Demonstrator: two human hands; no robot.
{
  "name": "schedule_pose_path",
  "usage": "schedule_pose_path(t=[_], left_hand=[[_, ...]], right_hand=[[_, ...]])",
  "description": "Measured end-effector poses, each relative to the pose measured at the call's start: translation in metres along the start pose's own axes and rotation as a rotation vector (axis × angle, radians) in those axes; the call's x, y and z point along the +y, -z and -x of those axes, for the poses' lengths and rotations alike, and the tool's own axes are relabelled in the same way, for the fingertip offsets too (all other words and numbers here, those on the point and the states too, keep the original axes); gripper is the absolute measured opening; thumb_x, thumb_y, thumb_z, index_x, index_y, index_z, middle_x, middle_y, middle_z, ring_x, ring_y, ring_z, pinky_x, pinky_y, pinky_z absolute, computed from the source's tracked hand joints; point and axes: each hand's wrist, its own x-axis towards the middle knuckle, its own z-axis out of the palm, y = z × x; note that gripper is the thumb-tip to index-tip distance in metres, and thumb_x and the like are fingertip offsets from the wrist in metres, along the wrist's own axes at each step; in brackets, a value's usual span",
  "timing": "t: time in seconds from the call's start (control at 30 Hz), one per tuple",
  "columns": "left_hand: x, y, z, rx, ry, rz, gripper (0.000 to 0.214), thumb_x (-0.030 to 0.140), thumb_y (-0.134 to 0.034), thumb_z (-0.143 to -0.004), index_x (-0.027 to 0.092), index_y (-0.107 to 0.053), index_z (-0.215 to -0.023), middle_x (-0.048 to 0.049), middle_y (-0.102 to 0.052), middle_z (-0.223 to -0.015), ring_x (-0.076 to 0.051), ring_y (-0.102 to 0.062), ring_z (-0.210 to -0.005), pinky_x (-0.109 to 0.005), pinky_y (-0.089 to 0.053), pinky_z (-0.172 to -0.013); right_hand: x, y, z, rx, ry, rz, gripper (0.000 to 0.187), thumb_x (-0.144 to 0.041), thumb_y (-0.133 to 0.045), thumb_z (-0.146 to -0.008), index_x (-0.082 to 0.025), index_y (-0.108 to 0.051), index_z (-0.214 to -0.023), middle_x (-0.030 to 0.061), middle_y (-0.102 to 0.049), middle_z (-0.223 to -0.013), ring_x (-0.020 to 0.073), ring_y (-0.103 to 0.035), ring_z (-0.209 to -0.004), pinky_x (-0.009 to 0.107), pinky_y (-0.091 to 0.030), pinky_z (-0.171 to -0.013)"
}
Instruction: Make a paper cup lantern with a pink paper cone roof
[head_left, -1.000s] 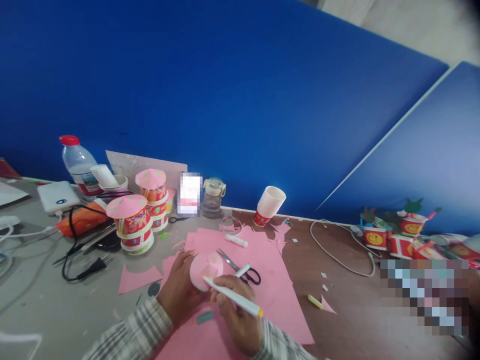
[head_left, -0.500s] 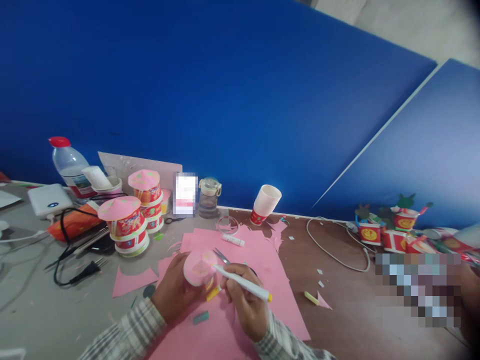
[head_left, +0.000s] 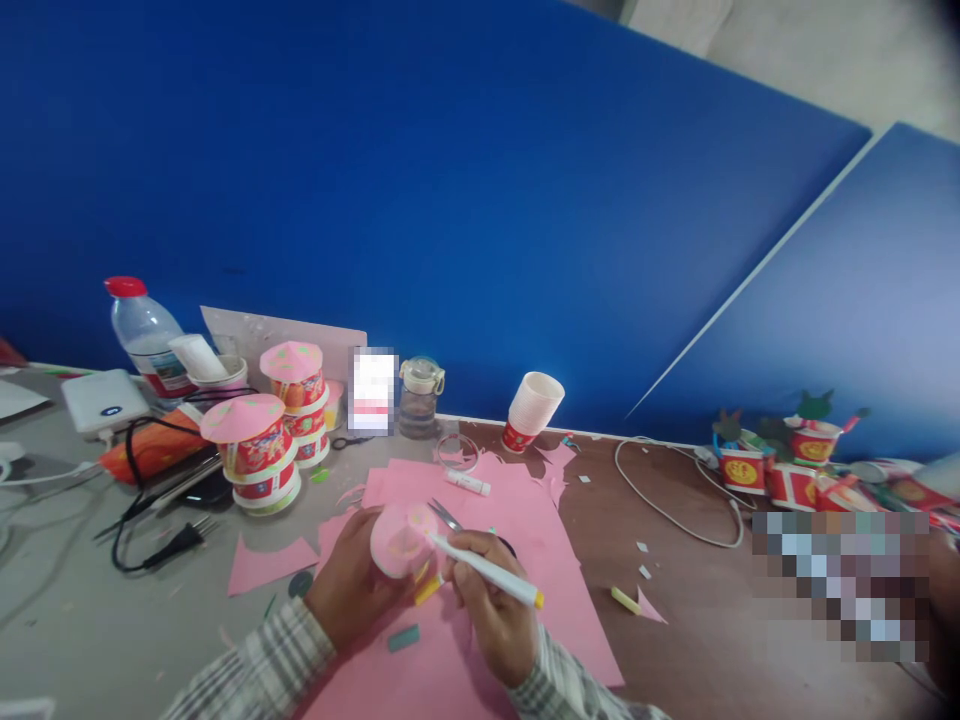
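My left hand is closed around a pink paper cone, round and shallow, with faint yellowish marks on its top. In my right hand a white marker with a yellow end is gripped like a pen, its tip at the cone's right edge. Just beneath the cone is a yellow piece, partly hidden. Scissors lie behind my right hand, their blades showing and the handle mostly covered. Pink paper sheets spread under both hands, with a small grey-green block on them.
Two stacked-cup towers with pink cone tops stand at left, beside a black plug. Farther back are a glass jar, tape roll, white capped marker and paper cups. Red cup figures and a blurred-out person occupy the right.
The view has shifted slightly. Both hands stay nearly in place, with the cone still in my left hand and the marker tip still at its edge.
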Motion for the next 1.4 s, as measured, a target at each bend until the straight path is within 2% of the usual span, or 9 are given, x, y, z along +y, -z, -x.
schedule_pose_path(t=[0.1,0.33,0.57,1.0,1.2,1.4], left_hand=[[0.0024,0.0011,-0.0005,-0.006,0.003,-0.007,0.043,0.038,-0.066,-0.052,0.026,-0.057,-0.092,-0.0048,-0.064,-0.09,-0.027,-0.054,-0.085,-0.042,-0.05,-0.071],[0.0037,0.0018,-0.0003,0.0,-0.002,-0.013,0.046,0.04,-0.066,-0.051,0.026,-0.056,-0.094,-0.0049,-0.064,-0.09,-0.027,-0.054,-0.086,-0.042,-0.05,-0.072],[0.0029,0.0016,-0.0013,-0.018,-0.03,-0.013,0.044,0.038,-0.067,-0.052,0.029,-0.057,-0.093,-0.0029,-0.065,-0.09,-0.026,-0.055,-0.085,-0.042,-0.05,-0.071],[0.0075,0.0036,-0.0034,-0.008,-0.04,-0.015,0.042,0.037,-0.065,-0.054,0.027,-0.056,-0.094,-0.0039,-0.065,-0.087,-0.026,-0.056,-0.084,-0.041,-0.05,-0.072],[0.0074,0.0032,-0.0039,-0.019,-0.045,-0.032,0.042,0.038,-0.067,-0.052,0.029,-0.057,-0.093,-0.0024,-0.066,-0.088,-0.024,-0.056,-0.083,-0.038,-0.051,-0.069],[0.0059,0.003,-0.0021,-0.022,-0.026,0.001,0.045,0.036,-0.068,-0.052,0.029,-0.055,-0.095,-0.0037,-0.065,-0.089,-0.026,-0.055,-0.085,-0.04,-0.05,-0.072]], right_hand=[[-0.0014,0.0006,-0.0003,-0.065,0.05,0.101,0.016,-0.019,-0.052,-0.082,-0.022,-0.064,-0.091,-0.0015,-0.066,-0.062,0.0151,-0.061,-0.05,0.025,-0.054,-0.055],[-0.0016,-0.002,0.0005,-0.035,0.15,0.223,0.015,-0.02,-0.054,-0.082,-0.023,-0.064,-0.093,-0.0006,-0.069,-0.068,0.0167,-0.066,-0.056,0.025,-0.056,-0.057],[-0.0027,-0.0039,0.0,-0.07,0.223,0.202,0.018,-0.016,-0.056,-0.081,-0.022,-0.063,-0.096,0.0007,-0.07,-0.075,0.0172,-0.069,-0.064,0.024,-0.057,-0.06],[0.0008,-0.0082,0.0007,-0.109,0.206,0.141,0.024,-0.012,-0.056,-0.08,-0.024,-0.06,-0.1,-0.0006,-0.071,-0.074,0.0162,-0.069,-0.062,0.024,-0.058,-0.06],[0.0035,-0.0084,0.0018,-0.052,0.207,0.179,0.022,-0.014,-0.057,-0.079,-0.023,-0.063,-0.097,-0.0001,-0.071,-0.075,0.0177,-0.069,-0.065,0.026,-0.058,-0.063],[0.0036,-0.0086,0.0015,-0.094,0.187,0.145,0.022,-0.012,-0.056,-0.079,-0.023,-0.062,-0.097,-0.0004,-0.07,-0.073,0.0169,-0.068,-0.061,0.025,-0.057,-0.059]])
